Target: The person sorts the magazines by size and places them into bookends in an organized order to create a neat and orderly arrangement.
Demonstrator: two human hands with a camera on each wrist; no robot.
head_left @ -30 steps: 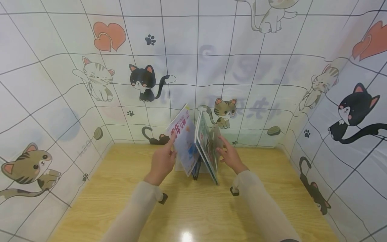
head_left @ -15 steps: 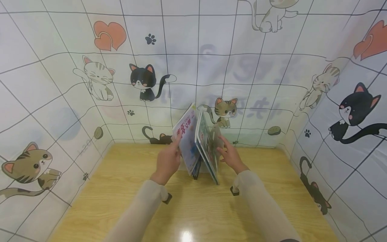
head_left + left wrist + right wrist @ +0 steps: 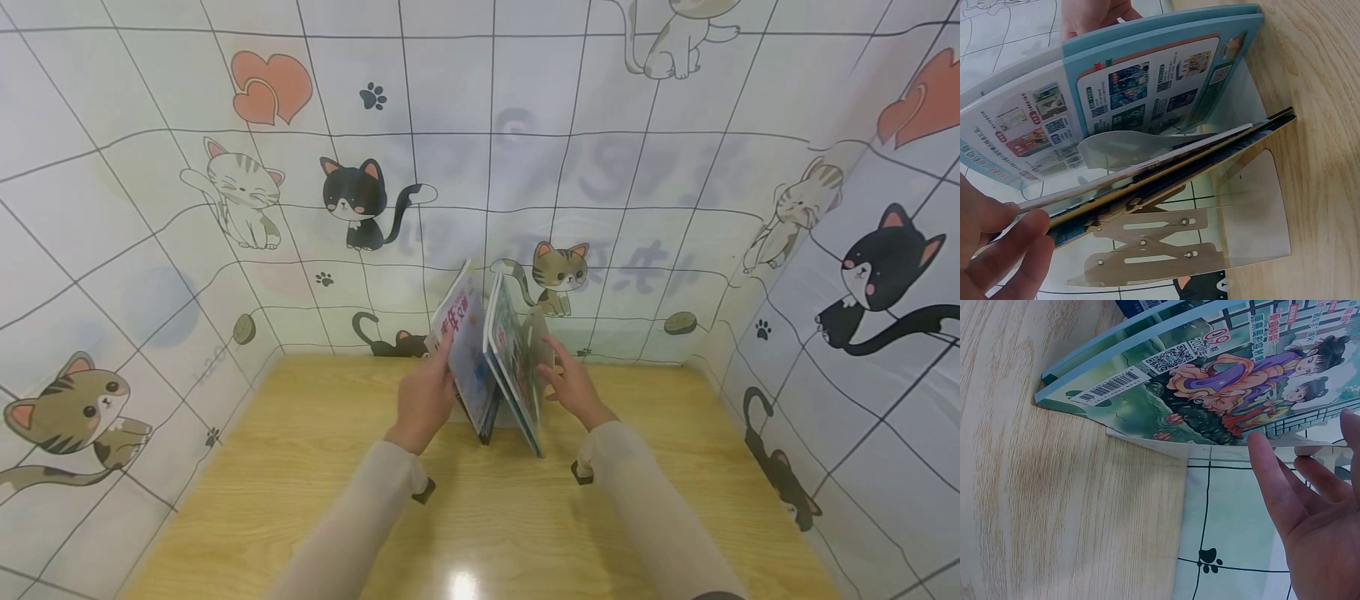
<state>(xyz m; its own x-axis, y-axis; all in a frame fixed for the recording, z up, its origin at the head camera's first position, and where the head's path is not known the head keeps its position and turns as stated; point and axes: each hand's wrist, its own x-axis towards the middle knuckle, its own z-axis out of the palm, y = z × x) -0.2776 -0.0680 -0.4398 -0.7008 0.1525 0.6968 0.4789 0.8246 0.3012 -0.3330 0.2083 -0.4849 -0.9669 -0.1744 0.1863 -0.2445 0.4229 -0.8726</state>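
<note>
A folding book rack (image 3: 1147, 253) with crossed metal slats and pale end plates stands on the table, holding thin magazines. My left hand (image 3: 425, 400) pinches the outer edge of a magazine (image 3: 469, 358) with a pale cover and red title. In the left wrist view, its thumb lies on one side and its fingers on the other, beside darker-edged magazines (image 3: 1172, 178). My right hand (image 3: 576, 387) holds the right end plate (image 3: 537, 346), its fingertips near the illustrated magazine (image 3: 1210, 394). Two blue-edged magazines (image 3: 1147, 81) lean together on the right side.
The wooden table (image 3: 480, 517) meets a cloth wall (image 3: 450, 192) printed with cats and grid lines close behind the rack. Side walls (image 3: 112, 250) rise at left and right. A grey plate (image 3: 1129, 147) stands between the magazine groups.
My left hand has moved right with the pale magazine, which now stands more upright and closer to the blue-edged ones. My right hand has stayed in place.
</note>
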